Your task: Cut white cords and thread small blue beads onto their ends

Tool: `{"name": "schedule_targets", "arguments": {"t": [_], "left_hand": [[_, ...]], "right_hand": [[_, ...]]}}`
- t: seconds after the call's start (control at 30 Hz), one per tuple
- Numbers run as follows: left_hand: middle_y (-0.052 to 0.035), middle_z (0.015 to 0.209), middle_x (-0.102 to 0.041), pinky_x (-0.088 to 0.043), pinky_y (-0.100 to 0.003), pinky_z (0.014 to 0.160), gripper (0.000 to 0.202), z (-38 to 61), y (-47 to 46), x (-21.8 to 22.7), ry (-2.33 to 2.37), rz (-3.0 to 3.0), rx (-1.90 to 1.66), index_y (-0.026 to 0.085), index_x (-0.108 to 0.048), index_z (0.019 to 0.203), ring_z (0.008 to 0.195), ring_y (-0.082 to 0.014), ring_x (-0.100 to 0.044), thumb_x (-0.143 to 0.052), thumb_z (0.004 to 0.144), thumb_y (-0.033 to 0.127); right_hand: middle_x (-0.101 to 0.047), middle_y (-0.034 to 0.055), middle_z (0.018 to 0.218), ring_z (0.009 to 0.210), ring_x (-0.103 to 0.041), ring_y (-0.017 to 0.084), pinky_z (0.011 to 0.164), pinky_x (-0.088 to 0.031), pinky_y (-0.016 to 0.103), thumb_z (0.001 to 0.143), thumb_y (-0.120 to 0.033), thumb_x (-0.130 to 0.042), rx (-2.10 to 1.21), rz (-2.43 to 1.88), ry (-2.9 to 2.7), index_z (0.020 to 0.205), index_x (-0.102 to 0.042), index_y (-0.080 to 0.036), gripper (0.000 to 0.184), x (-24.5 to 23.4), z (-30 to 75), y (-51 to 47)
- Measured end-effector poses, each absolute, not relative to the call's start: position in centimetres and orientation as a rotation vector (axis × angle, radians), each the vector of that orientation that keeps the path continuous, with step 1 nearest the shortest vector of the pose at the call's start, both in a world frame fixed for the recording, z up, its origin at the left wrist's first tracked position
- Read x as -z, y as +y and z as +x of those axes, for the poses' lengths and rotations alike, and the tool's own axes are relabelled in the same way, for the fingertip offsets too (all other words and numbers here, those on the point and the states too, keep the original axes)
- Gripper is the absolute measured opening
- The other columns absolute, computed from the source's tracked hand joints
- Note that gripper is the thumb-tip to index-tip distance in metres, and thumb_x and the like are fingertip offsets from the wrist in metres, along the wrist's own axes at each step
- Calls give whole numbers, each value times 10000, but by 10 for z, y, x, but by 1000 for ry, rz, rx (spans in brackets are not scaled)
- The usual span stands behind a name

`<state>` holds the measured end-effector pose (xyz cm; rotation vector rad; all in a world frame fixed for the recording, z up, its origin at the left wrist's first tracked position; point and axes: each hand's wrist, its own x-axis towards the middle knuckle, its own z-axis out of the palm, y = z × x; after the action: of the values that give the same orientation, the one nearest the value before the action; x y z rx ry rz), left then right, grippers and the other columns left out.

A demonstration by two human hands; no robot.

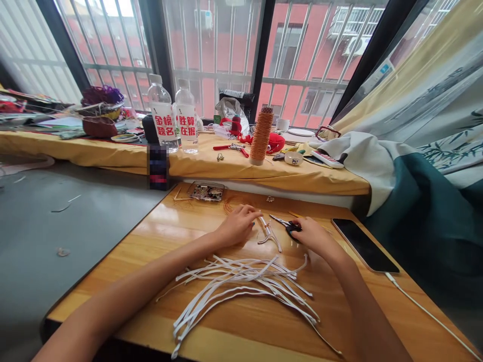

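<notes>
My left hand (238,224) rests on the wooden table (151,241), fingers curled around the end of a short white strip (268,234) that lies between both hands. My right hand (311,235) is closed on the black handles of small scissors (284,222), whose blades point left toward the strip. In front of my forearms lies a loose pile of several white strips (241,286).
A black phone (364,245) with a white cable (426,311) lies at the right. A small tray of metal bits (207,191) sits at the table's far edge. Behind, a yellow-covered ledge (226,166) holds two water bottles (173,120), an orange thread spool (260,136) and red-handled pliers (231,148).
</notes>
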<state>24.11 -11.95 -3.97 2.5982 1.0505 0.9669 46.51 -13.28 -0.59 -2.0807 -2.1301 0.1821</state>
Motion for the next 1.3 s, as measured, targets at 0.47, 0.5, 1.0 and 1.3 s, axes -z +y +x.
{"name": "schedule_targets", "arguments": {"t": [0.47, 0.5, 1.0, 1.3], "left_hand": [[-21, 689, -533, -329, -288, 747, 133, 238, -112, 41, 1055, 2316, -1054, 163, -513, 798, 696, -138, -469, -380, 795, 165], [-2, 648, -502, -340, -257, 679, 140, 236, -109, 41, 1099, 2161, -1129, 163, -499, 811, 633, -121, -450, -359, 804, 178], [67, 475, -352, -195, -158, 376, 194, 219, -104, 45, 975, 1307, -1311, 160, -424, 671, 391, -42, -282, -425, 780, 320], [63, 575, -416, -224, -147, 364, 49, 216, -102, 41, 950, 1101, -1454, 176, -376, 813, 381, -26, -335, -366, 809, 224]], "right_hand": [[-585, 97, 876, 742, -550, 167, 595, -349, 222, 677, -197, -527, -307, -2121, -2071, 829, -593, -146, 173, 6, 471, -133], [-601, 66, 790, 685, -548, 156, 558, -335, 219, 652, -179, -536, -330, -2116, -2083, 770, -598, -165, 134, 5, 471, -134], [-511, -33, 581, 358, -213, -6, 353, -138, 166, 539, -358, -655, -1503, -1173, -1225, 693, -506, -149, 299, -12, 422, -148], [-494, -35, 553, 350, -240, 0, 287, -141, 134, 483, -563, -664, -1922, -1093, -1103, 668, -492, -157, 479, 4, 367, -173]]}}
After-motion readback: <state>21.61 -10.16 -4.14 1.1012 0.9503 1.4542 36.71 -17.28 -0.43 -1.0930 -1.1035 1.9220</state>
